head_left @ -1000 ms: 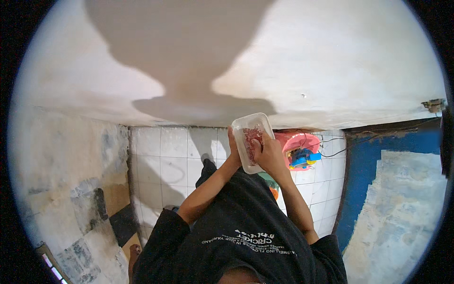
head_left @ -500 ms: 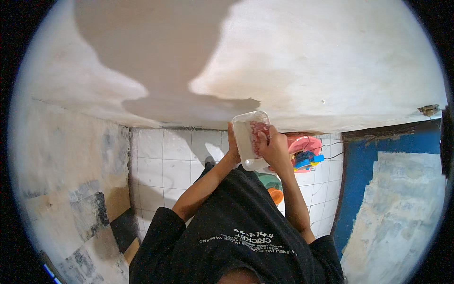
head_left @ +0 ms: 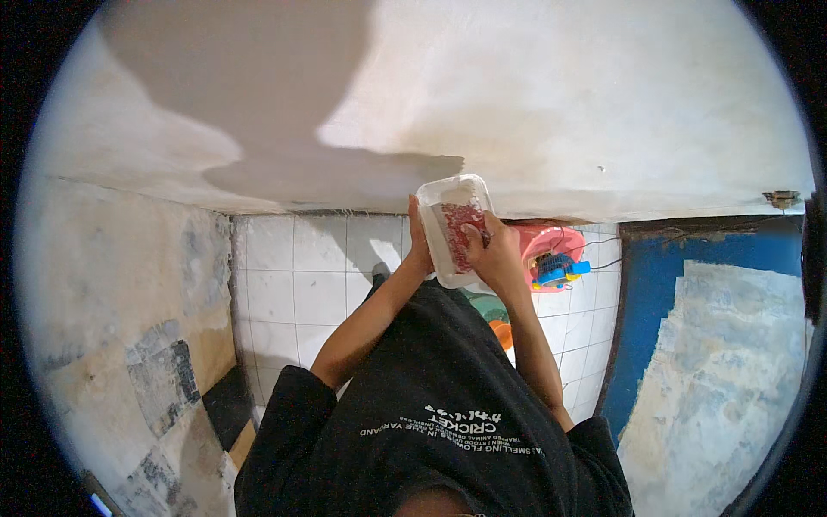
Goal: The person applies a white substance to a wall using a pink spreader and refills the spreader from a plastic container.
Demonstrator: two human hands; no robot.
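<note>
- A flat red, white-speckled piece (head_left: 460,219) was held over the right part of a white tray (head_left: 437,234), its left portion left uncovered by the grip.
- The piece was gripped by the right hand (head_left: 498,254), the thumb laid across its face; the other fingers were mostly hidden.
- The tray's left side was clasped by the left hand (head_left: 419,239).
- In a pink basin (head_left: 572,239) nearby, a blue-and-yellow object (head_left: 554,271) was contained, partly jutting past the rim.
- Green (head_left: 488,307) and orange containers (head_left: 501,333) were partly covered by the body.

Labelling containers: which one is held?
White rectangular tub, held in the left hand; the pink tub, green container and orange container sit lower, unheld.
</note>
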